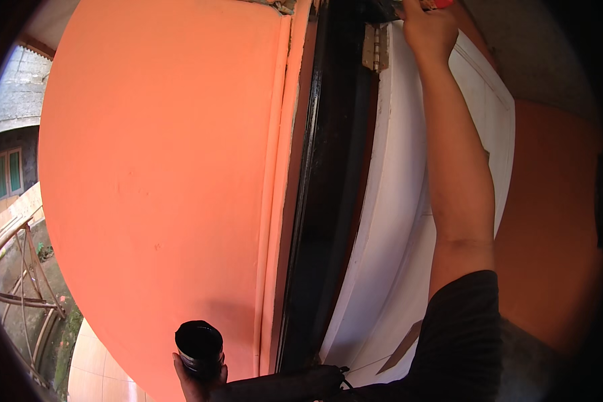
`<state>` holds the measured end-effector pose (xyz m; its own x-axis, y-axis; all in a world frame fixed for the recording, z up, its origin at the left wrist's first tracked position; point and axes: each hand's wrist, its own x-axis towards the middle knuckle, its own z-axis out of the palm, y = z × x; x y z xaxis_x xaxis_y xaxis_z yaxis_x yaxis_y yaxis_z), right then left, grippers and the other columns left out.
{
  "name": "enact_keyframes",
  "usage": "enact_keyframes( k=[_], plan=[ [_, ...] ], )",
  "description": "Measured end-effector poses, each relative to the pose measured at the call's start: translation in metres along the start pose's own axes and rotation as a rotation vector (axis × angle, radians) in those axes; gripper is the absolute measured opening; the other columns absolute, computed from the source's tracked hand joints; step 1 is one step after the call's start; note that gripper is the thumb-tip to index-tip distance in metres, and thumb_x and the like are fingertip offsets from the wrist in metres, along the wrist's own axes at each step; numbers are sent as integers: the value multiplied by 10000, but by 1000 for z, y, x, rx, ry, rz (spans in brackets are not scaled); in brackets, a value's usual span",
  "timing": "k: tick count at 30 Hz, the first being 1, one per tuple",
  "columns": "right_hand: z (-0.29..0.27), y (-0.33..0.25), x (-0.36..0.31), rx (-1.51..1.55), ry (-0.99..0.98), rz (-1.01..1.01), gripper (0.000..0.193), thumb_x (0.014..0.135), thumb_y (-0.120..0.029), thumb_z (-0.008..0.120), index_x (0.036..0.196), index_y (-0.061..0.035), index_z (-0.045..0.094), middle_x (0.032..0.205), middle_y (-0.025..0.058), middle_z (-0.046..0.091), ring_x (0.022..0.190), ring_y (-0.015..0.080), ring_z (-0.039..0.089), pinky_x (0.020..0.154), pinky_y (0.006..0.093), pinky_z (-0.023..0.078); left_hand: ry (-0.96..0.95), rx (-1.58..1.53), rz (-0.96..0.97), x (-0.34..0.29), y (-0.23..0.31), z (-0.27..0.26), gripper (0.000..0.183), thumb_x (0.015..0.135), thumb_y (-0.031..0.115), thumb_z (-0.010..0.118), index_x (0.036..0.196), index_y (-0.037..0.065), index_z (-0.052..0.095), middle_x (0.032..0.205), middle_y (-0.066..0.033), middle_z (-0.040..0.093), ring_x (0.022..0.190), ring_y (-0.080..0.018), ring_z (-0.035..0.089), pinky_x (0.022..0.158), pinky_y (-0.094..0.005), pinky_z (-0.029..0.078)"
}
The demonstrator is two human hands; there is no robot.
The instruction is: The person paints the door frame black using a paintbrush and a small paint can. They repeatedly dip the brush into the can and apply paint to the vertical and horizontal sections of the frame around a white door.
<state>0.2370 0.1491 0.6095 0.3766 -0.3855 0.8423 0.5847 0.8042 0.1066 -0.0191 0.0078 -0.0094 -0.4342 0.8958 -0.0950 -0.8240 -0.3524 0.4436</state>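
Note:
My left hand (197,388) is wrapped round a dark, open-topped cup-like container (199,340) at the lower edge, in front of the orange wall; its inside looks black. Raised high at the top edge, my right hand (432,30) is closed on a red object (442,3), mostly cut off by the picture's rim, so its kind does not show. That hand is near the upper part of a glossy black door frame (335,167), just above a metal hinge (376,48). A white door (395,268) hangs from the frame, behind my right arm.
An orange wall (161,167) fills the left, with a moulded orange edge (269,201) along the frame. More orange wall (549,221) stands at the right. Outside at far left are a bent pole structure (30,281), pale tiles (97,365) and a building with a window (8,173).

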Motion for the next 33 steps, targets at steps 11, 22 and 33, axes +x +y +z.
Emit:
enact_keyframes(
  k=[11, 22, 33],
  plan=[
    [4, 6, 5, 194, -26, 64, 305, 830, -226, 678, 640, -4, 591, 620, 129, 653, 583, 251, 641, 600, 408, 483, -13, 29, 1, -7, 2, -1, 843, 901, 760, 441, 1354, 52, 515, 1206, -153, 662, 1047, -293, 663, 789, -370, 587],
    [0, -5, -8, -21, 76, -44, 303, 837, -250, 694, 676, -7, 611, 627, 126, 658, 578, 274, 647, 604, 416, 486, -163, 17, -21, 2, 0, -23, 920, 799, 852, 449, 1334, 110, 544, 1145, -107, 678, 1006, -240, 657, 749, -419, 534],
    [-1, -4, -7, 122, 85, 1, 276, 848, -224, 711, 706, -6, 618, 627, 112, 663, 574, 247, 652, 594, 410, 492, -41, 11, 25, -16, 4, -8, 875, 875, 791, 416, 1344, 61, 525, 1155, -149, 673, 993, -279, 671, 742, -387, 575]
  ],
)
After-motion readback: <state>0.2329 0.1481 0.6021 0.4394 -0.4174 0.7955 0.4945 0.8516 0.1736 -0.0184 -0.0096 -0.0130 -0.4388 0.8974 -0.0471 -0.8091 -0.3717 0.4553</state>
